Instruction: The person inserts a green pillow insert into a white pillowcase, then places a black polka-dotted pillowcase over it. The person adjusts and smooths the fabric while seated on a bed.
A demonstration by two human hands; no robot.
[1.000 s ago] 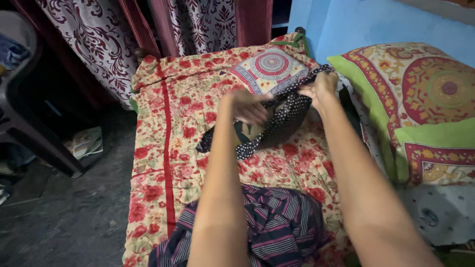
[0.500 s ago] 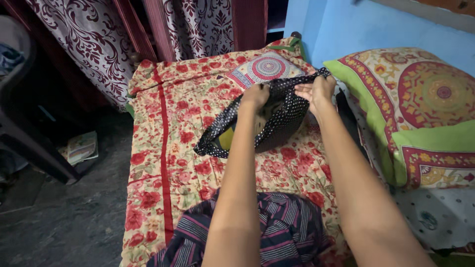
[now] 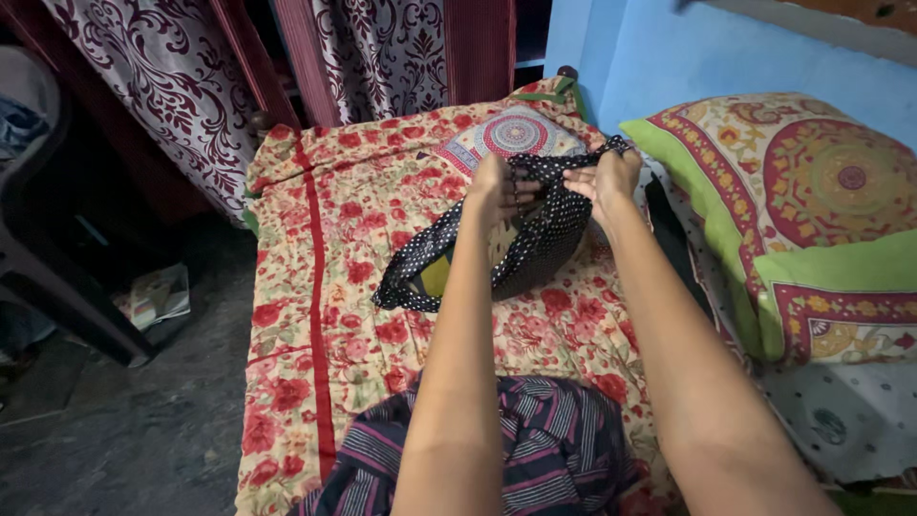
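I hold a black cloth with small white polka dots (image 3: 535,239), bunched and twisted, its upper edge lifted and stretched taut. Its lower end trails onto the middle of the red-flowered bedsheet (image 3: 315,287), with a yellow-green patch showing inside its folds.

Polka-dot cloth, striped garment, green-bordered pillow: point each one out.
polka-dot cloth (image 3: 549,244), head view, on its hanging dark dotted middle.
striped garment (image 3: 549,449), head view, on its purple striped folds.
green-bordered pillow (image 3: 812,182), head view, on its patterned face.
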